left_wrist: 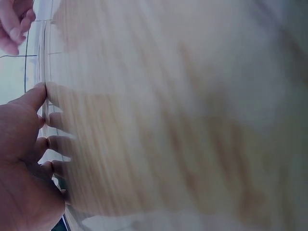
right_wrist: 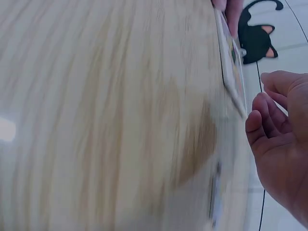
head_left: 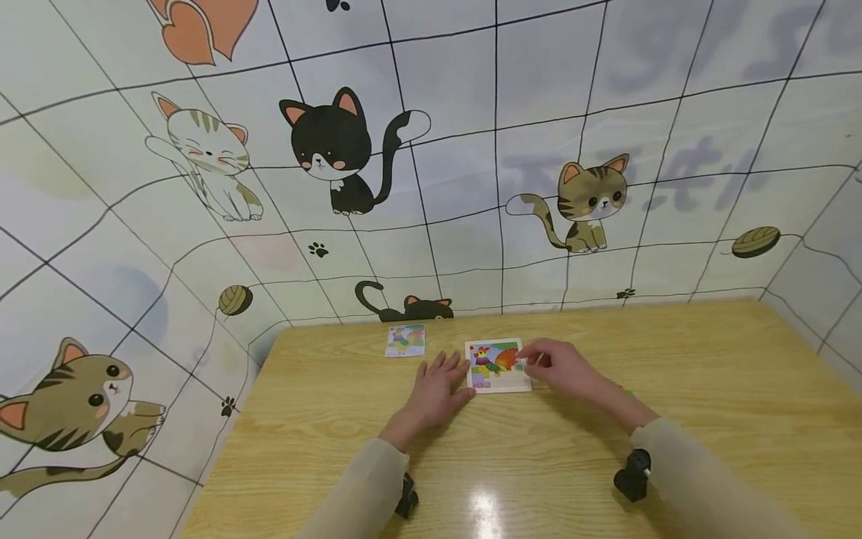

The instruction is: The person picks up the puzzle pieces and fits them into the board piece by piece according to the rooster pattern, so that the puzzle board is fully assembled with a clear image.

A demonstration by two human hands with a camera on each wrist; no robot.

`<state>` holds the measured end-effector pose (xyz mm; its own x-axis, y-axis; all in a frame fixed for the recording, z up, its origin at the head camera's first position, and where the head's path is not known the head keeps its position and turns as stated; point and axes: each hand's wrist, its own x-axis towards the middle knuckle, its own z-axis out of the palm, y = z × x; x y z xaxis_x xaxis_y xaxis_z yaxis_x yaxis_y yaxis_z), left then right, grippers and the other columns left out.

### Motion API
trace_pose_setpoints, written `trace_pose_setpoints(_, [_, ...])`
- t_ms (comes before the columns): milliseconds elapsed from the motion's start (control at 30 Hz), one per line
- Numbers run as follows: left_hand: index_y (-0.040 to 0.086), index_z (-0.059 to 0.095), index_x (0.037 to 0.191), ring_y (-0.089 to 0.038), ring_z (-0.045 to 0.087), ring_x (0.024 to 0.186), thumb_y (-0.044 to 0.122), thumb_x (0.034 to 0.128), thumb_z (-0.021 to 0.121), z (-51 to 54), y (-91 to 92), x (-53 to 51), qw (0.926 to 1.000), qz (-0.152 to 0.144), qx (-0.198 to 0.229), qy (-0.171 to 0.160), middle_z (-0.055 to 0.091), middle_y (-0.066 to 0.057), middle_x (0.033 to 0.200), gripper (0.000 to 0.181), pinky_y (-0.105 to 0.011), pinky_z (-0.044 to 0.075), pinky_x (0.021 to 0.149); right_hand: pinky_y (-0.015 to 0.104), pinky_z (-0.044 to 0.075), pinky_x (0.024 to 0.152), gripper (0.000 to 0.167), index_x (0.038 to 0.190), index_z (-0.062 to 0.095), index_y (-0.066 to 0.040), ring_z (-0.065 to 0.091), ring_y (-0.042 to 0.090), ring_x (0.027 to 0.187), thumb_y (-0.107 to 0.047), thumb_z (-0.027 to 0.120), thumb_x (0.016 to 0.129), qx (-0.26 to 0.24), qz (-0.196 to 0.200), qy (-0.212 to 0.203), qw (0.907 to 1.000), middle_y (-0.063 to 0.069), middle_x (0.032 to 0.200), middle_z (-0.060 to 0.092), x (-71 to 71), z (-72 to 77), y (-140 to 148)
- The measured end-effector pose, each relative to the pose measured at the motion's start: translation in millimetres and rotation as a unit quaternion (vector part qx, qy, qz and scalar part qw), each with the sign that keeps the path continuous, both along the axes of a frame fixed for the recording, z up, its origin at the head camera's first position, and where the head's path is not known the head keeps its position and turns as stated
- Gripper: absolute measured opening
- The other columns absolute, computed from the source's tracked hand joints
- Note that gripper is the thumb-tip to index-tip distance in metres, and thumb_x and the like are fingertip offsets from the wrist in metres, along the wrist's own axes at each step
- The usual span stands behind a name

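Observation:
A white-framed jigsaw puzzle with a colourful bird picture lies on the wooden table; its lower right part looks pale and bare. My left hand rests palm down with fingers spread, its thumb and fingertips at the frame's left edge. Over the right edge of the puzzle, my right hand has its fingers bent and its fingertips at the orange tail. In the right wrist view, the right hand shows curled fingers beside the frame; whether a piece is between the fingertips is hidden.
A paper card with a paler print of the bird lies at the back left of the table. Small coloured pieces show partly behind my right wrist. A cat-patterned wall covering rises behind the table.

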<state>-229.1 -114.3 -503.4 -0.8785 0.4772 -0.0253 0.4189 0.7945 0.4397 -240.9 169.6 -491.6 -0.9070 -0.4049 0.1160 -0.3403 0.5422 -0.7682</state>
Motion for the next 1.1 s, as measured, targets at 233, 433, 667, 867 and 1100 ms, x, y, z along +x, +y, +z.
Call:
trace_pose_setpoints(233, [0.009, 0.048, 0.154, -0.039, 0.021, 0.153, 0.038, 0.1042, 0.060, -3.9, -4.2, -1.5, 0.9999, 0.010, 0.003, 0.000, 0.034, -0.013, 0.164, 0.058, -0.065, 0.012, 0.119, 0.030, 0.050, 0.062, 0.024, 0.118, 0.070, 0.001, 0.058, 0.014, 0.077, -0.009, 0.069, 0.096, 0.015, -0.014, -0.006, 0.9998, 0.002, 0.095, 0.064, 8.0, -0.8, 33.9])
trace_pose_setpoints(433, [0.010, 0.047, 0.155, -0.038, 0.021, 0.153, 0.039, 0.1043, 0.059, -5.8, -4.2, -2.1, 0.9999, 0.007, 0.007, -0.003, 0.033, -0.012, 0.164, 0.059, -0.065, 0.012, 0.119, 0.027, 0.049, 0.064, 0.024, 0.115, 0.071, 0.001, 0.056, 0.013, 0.077, -0.010, 0.073, 0.094, 0.024, -0.019, -0.012, 0.9995, 0.000, 0.092, 0.064, 19.0, 5.1, 59.9])
trace_pose_setpoints(667, [0.011, 0.047, 0.155, -0.039, 0.021, 0.153, 0.039, 0.1046, 0.059, -4.4, -2.8, -0.7, 1.0000, 0.005, 0.004, -0.002, 0.033, -0.013, 0.164, 0.059, -0.065, 0.012, 0.119, 0.026, 0.050, 0.064, 0.020, 0.109, 0.073, 0.000, 0.056, 0.008, 0.074, -0.007, 0.076, 0.091, 0.038, -0.016, 0.014, 0.9991, -0.004, 0.087, 0.063, 29.1, 7.1, 82.0])
trace_pose_setpoints(867, [0.010, 0.048, 0.154, -0.039, 0.022, 0.153, 0.039, 0.1046, 0.059, -2.9, -1.8, -0.6, 1.0000, 0.000, 0.004, 0.004, 0.034, -0.013, 0.163, 0.059, -0.066, 0.014, 0.118, 0.026, 0.050, 0.065, 0.022, 0.108, 0.073, 0.000, 0.055, 0.006, 0.076, -0.006, 0.079, 0.088, 0.046, -0.005, 0.011, 0.9989, -0.004, 0.088, 0.064, 33.6, 4.9, 92.2])
trace_pose_setpoints(1100, [0.010, 0.048, 0.154, -0.040, 0.022, 0.153, 0.039, 0.1045, 0.059, -3.4, -0.6, -0.8, 1.0000, -0.002, 0.002, 0.002, 0.034, -0.014, 0.164, 0.059, -0.066, 0.014, 0.118, 0.027, 0.048, 0.065, 0.028, 0.108, 0.073, -0.002, 0.054, 0.005, 0.076, -0.014, 0.084, 0.086, 0.065, -0.001, 0.002, 0.9979, -0.004, 0.090, 0.066, 34.8, 3.7, 99.8])
